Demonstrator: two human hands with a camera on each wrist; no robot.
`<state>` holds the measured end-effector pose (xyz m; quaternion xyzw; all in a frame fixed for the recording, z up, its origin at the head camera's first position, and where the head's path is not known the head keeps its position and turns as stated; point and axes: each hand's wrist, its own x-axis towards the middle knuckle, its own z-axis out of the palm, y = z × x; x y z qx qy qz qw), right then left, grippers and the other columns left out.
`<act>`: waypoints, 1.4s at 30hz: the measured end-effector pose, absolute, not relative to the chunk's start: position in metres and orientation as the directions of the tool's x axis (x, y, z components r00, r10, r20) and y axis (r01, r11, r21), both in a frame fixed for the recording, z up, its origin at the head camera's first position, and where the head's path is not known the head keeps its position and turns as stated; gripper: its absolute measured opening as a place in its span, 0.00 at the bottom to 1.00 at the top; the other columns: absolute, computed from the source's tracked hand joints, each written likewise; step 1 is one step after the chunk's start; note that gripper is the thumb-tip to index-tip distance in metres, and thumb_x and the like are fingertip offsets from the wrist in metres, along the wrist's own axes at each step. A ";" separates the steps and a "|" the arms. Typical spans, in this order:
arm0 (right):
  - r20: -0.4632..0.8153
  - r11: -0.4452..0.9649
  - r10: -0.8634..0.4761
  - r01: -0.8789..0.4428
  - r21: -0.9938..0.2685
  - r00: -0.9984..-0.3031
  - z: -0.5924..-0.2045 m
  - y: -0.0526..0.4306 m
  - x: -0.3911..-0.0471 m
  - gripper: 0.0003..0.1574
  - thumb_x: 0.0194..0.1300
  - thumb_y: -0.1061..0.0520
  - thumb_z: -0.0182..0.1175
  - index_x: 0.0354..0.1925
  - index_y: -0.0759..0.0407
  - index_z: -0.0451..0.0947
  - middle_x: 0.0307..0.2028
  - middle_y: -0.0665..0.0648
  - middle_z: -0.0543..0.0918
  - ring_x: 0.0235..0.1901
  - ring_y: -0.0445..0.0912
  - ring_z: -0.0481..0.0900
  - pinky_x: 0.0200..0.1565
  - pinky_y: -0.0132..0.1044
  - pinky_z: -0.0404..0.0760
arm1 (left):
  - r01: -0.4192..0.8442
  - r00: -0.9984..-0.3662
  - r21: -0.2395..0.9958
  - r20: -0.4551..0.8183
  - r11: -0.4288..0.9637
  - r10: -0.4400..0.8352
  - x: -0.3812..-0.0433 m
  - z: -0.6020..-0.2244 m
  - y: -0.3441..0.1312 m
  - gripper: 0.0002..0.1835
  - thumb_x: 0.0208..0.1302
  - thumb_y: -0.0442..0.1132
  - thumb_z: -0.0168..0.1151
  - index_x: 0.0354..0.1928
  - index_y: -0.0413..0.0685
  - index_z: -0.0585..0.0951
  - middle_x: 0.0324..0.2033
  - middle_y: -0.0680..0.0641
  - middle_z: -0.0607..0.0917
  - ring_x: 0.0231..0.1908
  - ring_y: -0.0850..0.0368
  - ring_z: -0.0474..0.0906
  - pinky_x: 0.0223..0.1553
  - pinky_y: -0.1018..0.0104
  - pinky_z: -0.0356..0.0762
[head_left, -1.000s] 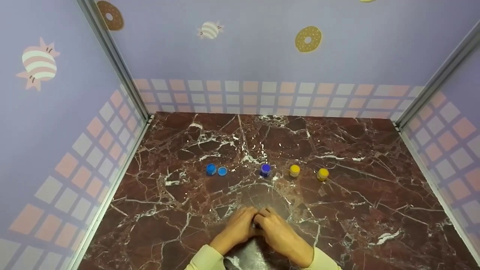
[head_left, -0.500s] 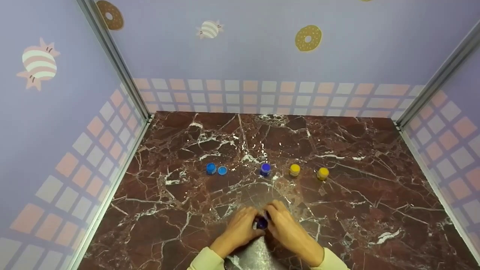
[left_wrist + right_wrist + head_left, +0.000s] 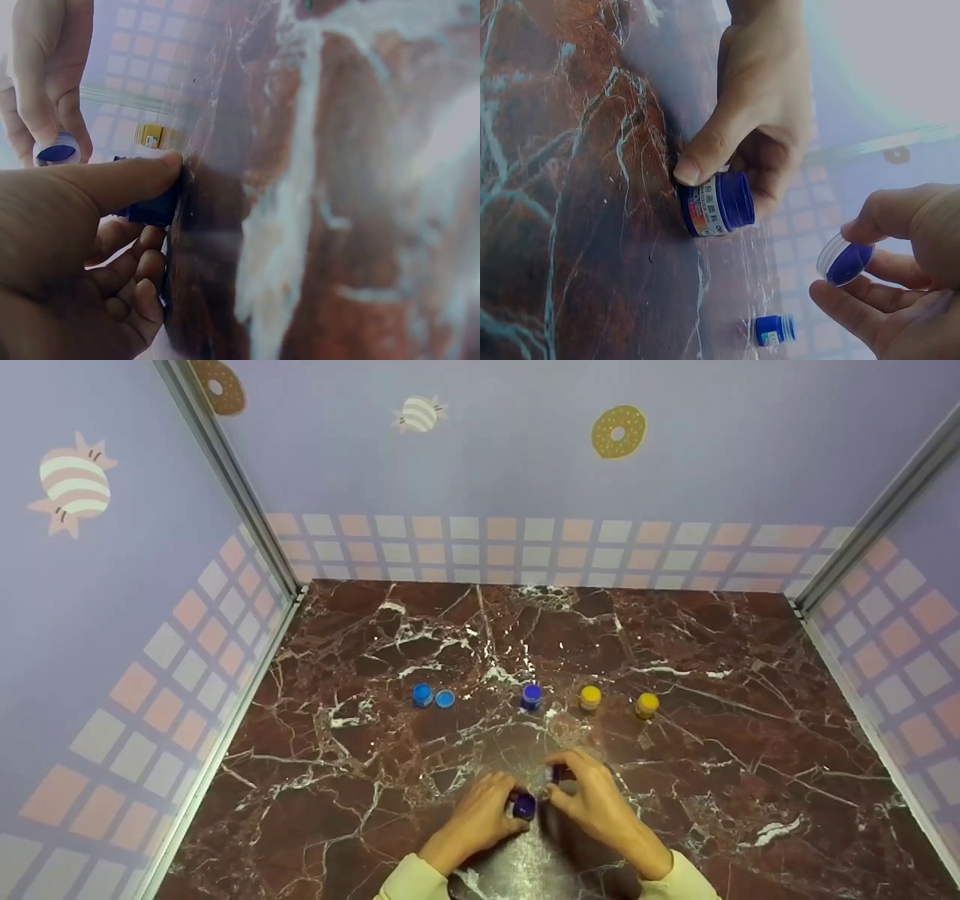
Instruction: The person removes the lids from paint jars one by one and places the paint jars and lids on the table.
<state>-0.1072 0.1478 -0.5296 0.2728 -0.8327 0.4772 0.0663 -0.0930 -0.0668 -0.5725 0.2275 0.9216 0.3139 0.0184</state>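
Note:
A dark blue paint jar, uncapped, stands at the table's near side, its label facing the right wrist view. My left hand grips it low between thumb and fingers. To the right, my right hand pinches the jar's lid by its edge, apart from the jar and raised over the table. The lid has a clear rim and a dark blue middle. In the left wrist view, the jar is partly covered by my left thumb.
Farther back is a row of small jars: a lighter blue one with a round blue lid beside it, a violet-blue one and two yellow ones. Patterned walls edge the marbled table.
Both hands were together around the jar. My right hand has moved right and away with the lid, leaving the dark blue jar in my left hand uncovered.

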 end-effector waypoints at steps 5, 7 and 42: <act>0.406 0.390 -0.378 -0.541 -0.746 -0.832 -0.530 0.151 -0.109 0.22 0.51 0.76 0.70 0.46 0.68 0.80 0.42 0.61 0.84 0.39 0.54 0.85 0.40 0.47 0.87 | 0.403 -0.896 0.586 0.097 0.703 0.433 -0.092 -0.571 -0.068 0.22 0.56 0.47 0.79 0.48 0.48 0.81 0.42 0.54 0.81 0.46 0.57 0.76 0.55 0.58 0.75; 0.408 0.407 -0.377 -0.544 -0.734 -0.831 -0.530 0.153 -0.110 0.22 0.51 0.75 0.70 0.47 0.67 0.81 0.41 0.58 0.84 0.37 0.52 0.84 0.39 0.48 0.87 | 0.407 -0.898 0.585 0.115 0.702 0.425 -0.091 -0.570 -0.068 0.21 0.57 0.47 0.78 0.49 0.47 0.82 0.43 0.53 0.82 0.47 0.56 0.77 0.55 0.58 0.75; 0.270 0.339 -0.387 -0.408 -0.848 -0.882 -0.528 0.150 -0.114 0.27 0.54 0.78 0.67 0.55 0.76 0.78 0.46 0.66 0.79 0.45 0.59 0.84 0.51 0.40 0.84 | 0.214 -0.975 0.639 0.096 0.739 0.200 -0.094 -0.570 -0.122 0.20 0.59 0.44 0.77 0.51 0.43 0.83 0.47 0.47 0.82 0.51 0.45 0.78 0.55 0.46 0.76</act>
